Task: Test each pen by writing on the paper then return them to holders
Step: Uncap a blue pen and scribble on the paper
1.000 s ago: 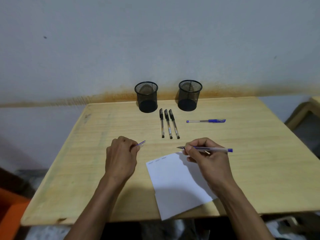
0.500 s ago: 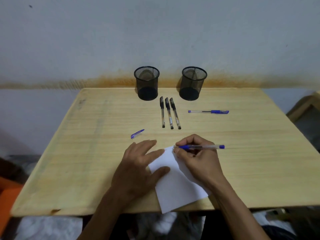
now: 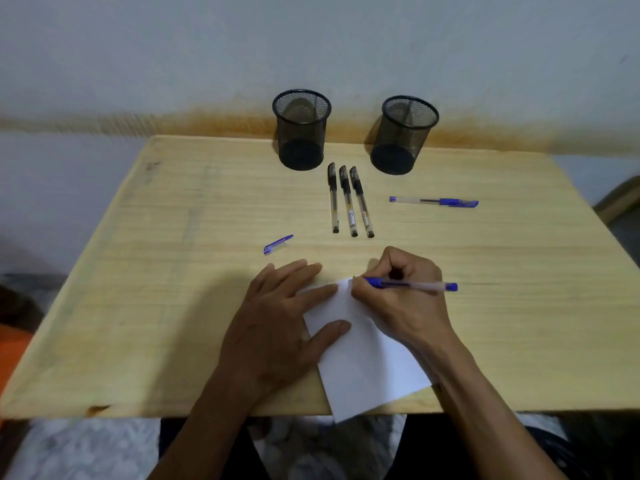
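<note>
My right hand (image 3: 398, 299) grips an uncapped blue pen (image 3: 415, 285), its tip at the top edge of the white paper (image 3: 367, 362). My left hand (image 3: 280, 323) lies flat on the paper's left side, fingers spread. The pen's blue cap (image 3: 277, 244) lies on the wooden table (image 3: 156, 306) left of the hands. Three black pens (image 3: 349, 200) lie side by side near the middle. A capped blue pen (image 3: 434, 201) lies to their right. Two black mesh holders, the left holder (image 3: 302, 129) and the right holder (image 3: 403, 135), stand empty at the back.
The paper hangs over the table's front edge. A wall with an orange-stained band runs just behind the holders. A wooden piece of furniture (image 3: 620, 199) shows at the right edge and something orange (image 3: 12, 351) at the far left.
My left hand has put the blue cap down on the table and come to rest flat on the paper. My right hand has brought the pen tip down onto the paper's top edge.
</note>
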